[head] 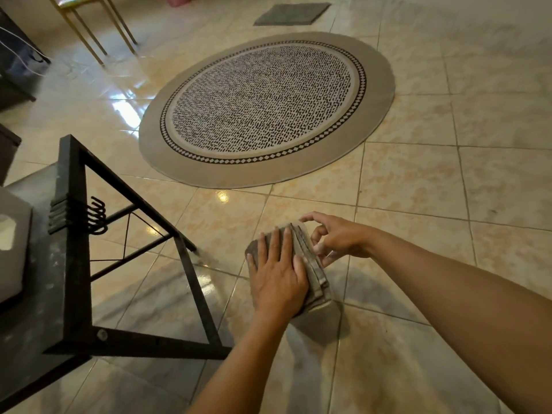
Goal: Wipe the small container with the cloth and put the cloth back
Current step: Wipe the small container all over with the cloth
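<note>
A folded grey cloth [312,265] with paler edges is held in the air above the tiled floor, at lower centre. My left hand [276,279] lies flat across its top with the fingers spread and grips it from the near side. My right hand [339,237] pinches the cloth's far right edge with thumb and fingertips. Something clear glints under my right fingers, but I cannot tell what it is. The small container is not clearly visible; the cloth and hands may hide it.
A black metal-framed table [71,264] with hooks on its side stands at the left, with a white object [12,243] on its top. A round patterned rug [265,106] lies ahead on the glossy tiles, with a grey mat [292,14] and gold chair legs [89,28] beyond.
</note>
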Demonstrator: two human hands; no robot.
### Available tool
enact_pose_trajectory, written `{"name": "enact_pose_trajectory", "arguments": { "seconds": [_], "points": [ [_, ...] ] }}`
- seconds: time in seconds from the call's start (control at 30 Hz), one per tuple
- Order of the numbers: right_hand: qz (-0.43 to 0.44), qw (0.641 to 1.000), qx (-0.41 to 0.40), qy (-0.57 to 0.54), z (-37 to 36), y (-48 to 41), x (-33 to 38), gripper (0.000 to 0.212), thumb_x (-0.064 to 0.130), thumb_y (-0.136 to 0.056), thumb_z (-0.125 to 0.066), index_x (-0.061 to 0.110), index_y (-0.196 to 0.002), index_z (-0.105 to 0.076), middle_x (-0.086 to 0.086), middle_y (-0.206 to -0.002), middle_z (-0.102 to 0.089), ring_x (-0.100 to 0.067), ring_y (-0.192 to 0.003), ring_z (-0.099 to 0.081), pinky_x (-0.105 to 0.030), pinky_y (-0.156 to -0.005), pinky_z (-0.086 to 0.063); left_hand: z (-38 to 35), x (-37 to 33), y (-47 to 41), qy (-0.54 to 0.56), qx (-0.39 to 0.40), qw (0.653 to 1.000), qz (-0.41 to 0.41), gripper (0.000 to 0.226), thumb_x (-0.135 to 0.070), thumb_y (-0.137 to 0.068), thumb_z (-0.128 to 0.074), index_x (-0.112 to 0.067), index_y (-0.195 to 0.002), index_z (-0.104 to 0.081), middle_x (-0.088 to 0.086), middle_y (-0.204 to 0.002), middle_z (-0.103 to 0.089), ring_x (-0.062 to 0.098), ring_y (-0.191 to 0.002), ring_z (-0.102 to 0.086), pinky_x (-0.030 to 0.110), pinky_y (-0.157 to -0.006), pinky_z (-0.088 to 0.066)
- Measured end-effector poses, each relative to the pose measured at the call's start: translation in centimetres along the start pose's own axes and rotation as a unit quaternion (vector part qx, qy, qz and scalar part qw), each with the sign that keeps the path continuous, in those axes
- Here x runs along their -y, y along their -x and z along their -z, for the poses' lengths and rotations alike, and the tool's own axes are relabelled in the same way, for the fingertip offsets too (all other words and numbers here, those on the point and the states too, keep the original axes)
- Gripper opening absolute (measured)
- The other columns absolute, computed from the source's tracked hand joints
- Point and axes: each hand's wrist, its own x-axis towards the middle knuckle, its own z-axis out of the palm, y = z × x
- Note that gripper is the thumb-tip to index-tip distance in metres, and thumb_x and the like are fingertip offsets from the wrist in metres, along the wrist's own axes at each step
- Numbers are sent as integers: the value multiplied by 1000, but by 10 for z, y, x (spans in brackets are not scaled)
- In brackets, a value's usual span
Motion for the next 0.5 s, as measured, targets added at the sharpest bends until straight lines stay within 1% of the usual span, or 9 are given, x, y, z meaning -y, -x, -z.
{"name": "enact_pose_trajectory", "arguments": {
  "seconds": [0.07,0.1,0.17,0.2,0.23,0.3,0.37,0.43,0.5],
  "points": [
    [1,1000,7,3,1,-1,0,81,-20,-84,-52,27,-148,-34,-17,-102,-55,-26,-80,-65,-40,-67,-62,-3,-11,16,-11,11,1000,-14,61,-49,-105,-11,-36,-155,20,-8,-161,30,20,-147,34,51,-120,18],
    [2,1000,11,6,1,0,0,82,-21,-84,-51,27,-148,-34,-19,-109,-58,-29,-85,-67,-43,-70,-62,-5,-17,17,-14,12,999,-32,60,-49,-105,-12,-37,-155,20,-9,-160,31,20,-147,34,49,-119,21],
    [3,1000,14,12,1,-1,-2,83,-22,-82,-48,28,-147,-34,-26,-122,-59,-34,-93,-68,-52,-77,-61,-6,-20,3,-10,-3,998,-64,59,-47,-105,-14,-38,-156,16,-9,-162,26,20,-148,30,50,-120,18],
    [4,1000,12,11,1,-2,-3,83,-22,-82,-48,29,-147,-35,-28,-122,-59,-34,-91,-67,-53,-77,-60,-4,-16,-8,-8,-5,998,-67,59,-46,-105,-14,-38,-156,14,-10,-163,23,19,-149,28,51,-121,15],
    [5,1000,10,5,1,-1,-3,84,-22,-83,-49,29,-148,-34,-28,-116,-60,-31,-87,-67,-49,-74,-62,-2,-10,-18,-7,-6,998,-56,59,-45,-105,-14,-39,-156,14,-10,-164,21,18,-150,26,51,-122,13],
    [7,1000,3,-5,1,-2,-3,82,-20,-84,-52,27,-149,-34,-18,-97,-57,-23,-77,-65,-42,-71,-62,0,3,-25,-2,-9,1000,-12,60,-45,-103,-11,-38,-156,17,-8,-166,19,18,-150,26,52,-122,12],
    [8,1000,4,-5,0,-2,-1,78,-19,-86,-54,26,-147,-36,-12,-90,-53,-20,-73,-62,-43,-73,-62,0,5,-10,3,-8,1000,8,61,-44,-102,-9,-35,-155,20,-6,-165,22,20,-149,29,51,-121,14],
    [5,1000,11,-3,0,-2,0,78,-20,-85,-52,26,-147,-36,-13,-94,-54,-22,-76,-63,-46,-75,-62,-3,-4,9,-1,3,1000,-13,61,-44,-104,-11,-34,-155,20,-7,-163,27,21,-148,32,50,-119,18],
    [6,1000,17,2,0,-1,1,80,-22,-83,-49,26,-146,-35,-18,-108,-60,-26,-84,-65,-44,-72,-62,-6,-14,9,-8,6,999,-53,61,-44,-104,-14,-36,-155,18,-9,-161,28,20,-148,31,49,-119,19]
  ]
}}
